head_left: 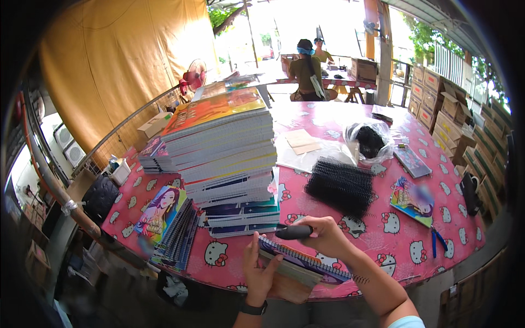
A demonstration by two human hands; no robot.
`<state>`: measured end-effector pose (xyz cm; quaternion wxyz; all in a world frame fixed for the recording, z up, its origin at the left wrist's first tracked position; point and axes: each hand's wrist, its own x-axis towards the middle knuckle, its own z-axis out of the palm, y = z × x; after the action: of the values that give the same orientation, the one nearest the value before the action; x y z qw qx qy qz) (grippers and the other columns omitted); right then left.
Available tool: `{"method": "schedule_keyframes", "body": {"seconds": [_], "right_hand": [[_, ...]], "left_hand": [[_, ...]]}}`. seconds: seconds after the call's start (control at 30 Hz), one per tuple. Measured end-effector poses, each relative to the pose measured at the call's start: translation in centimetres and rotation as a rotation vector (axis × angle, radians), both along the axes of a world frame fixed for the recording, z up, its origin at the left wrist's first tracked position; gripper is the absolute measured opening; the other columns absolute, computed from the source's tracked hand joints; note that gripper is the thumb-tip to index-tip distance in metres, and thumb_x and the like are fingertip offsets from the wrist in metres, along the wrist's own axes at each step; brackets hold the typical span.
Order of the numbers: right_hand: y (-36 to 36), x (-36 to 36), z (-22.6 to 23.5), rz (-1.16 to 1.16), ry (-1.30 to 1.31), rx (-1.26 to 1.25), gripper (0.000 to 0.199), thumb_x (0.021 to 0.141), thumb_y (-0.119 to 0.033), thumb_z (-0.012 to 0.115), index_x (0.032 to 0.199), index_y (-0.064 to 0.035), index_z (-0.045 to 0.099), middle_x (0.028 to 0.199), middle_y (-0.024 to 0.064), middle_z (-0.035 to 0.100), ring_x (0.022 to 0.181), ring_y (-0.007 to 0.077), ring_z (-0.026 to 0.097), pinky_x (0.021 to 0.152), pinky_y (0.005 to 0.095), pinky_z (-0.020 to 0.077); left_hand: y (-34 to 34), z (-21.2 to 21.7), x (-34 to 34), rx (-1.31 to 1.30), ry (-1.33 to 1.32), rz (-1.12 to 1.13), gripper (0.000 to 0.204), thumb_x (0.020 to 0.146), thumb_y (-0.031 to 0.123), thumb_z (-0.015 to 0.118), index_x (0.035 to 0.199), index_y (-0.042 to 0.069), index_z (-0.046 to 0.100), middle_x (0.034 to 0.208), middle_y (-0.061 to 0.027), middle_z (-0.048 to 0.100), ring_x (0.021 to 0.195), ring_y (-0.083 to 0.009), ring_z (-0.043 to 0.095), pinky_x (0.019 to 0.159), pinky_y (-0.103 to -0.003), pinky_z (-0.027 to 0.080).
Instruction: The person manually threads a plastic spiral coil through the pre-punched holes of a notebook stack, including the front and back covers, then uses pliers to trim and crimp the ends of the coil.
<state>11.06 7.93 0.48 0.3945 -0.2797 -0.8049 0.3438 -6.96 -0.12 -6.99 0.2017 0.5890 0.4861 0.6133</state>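
Note:
A spiral-bound book (pixel 292 266) is tilted near the table's front edge, with a black coil (pixel 311 261) along its upper edge. The coil's loose end sticks out past the book at the right. My left hand (pixel 259 276) grips the book's left end, thumb on top and fingers behind. In my right hand (pixel 327 236) is a black rounded tool (pixel 293 232), held just above the coil; its exact kind does not show. A wooden piece (pixel 290 285) is under the book. Close behind my hands stands a tall stack of unbound books (pixel 229 158).
Black spiral coils (pixel 340 187) lie in a pile mid-table. Bound books (pixel 178 240) are stacked at the left. Another book (pixel 413 202) and blue-handled pliers (pixel 437 241) lie at the right. Behind are a plastic bag (pixel 369 141), stacked cartons (pixel 429 95) and two people (pixel 307 71).

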Motion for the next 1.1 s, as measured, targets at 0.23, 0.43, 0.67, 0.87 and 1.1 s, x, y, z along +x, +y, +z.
{"method": "schedule_keyframes", "body": {"seconds": [0.23,0.43,0.67,0.87,1.1], "right_hand": [[2.4,5.2,-8.3,-0.029,-0.391,0.374,0.044,0.062,0.005,0.060,0.103,-0.0105,0.068,0.109,0.0064,0.066,0.110,0.0258,0.056,0.091,0.0382,0.0466],[-3.1,8.3,0.4,0.163,-0.280,0.022,0.049,0.078,-0.009,0.068,0.125,-0.0105,0.056,0.126,0.0115,0.056,0.118,0.0309,0.051,0.098,0.0388,0.0431],[-10.5,4.9,5.3,-0.231,0.107,0.190,0.031,0.079,-0.018,0.074,0.103,-0.0051,0.061,0.091,0.0086,0.062,0.081,0.0236,0.060,0.074,0.0339,0.0493],[-11.1,4.3,5.2,-0.186,0.243,0.205,0.021,0.079,-0.014,0.070,0.094,-0.0050,0.057,0.087,0.0104,0.056,0.081,0.0276,0.057,0.070,0.0355,0.0479],[-11.8,5.4,6.7,-0.146,-0.024,0.321,0.022,0.079,-0.016,0.070,0.094,-0.0062,0.057,0.084,0.0068,0.058,0.077,0.0243,0.060,0.064,0.0329,0.0499]], "left_hand": [[0.2,1.6,0.7,-0.075,-0.326,-0.032,0.045,0.089,0.012,0.060,0.132,0.001,0.049,0.110,-0.0103,0.060,0.102,-0.0176,0.054,0.093,-0.030,0.039],[0.9,4.3,-1.2,-0.029,-0.139,-0.188,0.018,0.084,0.008,0.065,0.101,0.000,0.065,0.098,-0.0090,0.066,0.090,-0.0175,0.060,0.089,-0.032,0.044],[-0.5,8.8,4.6,0.241,-0.038,-0.447,0.014,0.074,0.003,0.073,0.085,0.001,0.065,0.086,-0.0109,0.068,0.084,-0.0240,0.064,0.084,-0.038,0.051],[-3.2,11.9,5.6,0.211,0.057,-0.449,0.007,0.082,0.007,0.066,0.083,0.002,0.061,0.084,-0.0111,0.066,0.080,-0.0247,0.062,0.078,-0.035,0.049],[-3.9,10.5,5.2,0.293,0.089,-0.385,0.013,0.074,0.003,0.073,0.084,0.001,0.065,0.083,-0.0108,0.069,0.085,-0.0263,0.066,0.083,-0.040,0.052]]}}
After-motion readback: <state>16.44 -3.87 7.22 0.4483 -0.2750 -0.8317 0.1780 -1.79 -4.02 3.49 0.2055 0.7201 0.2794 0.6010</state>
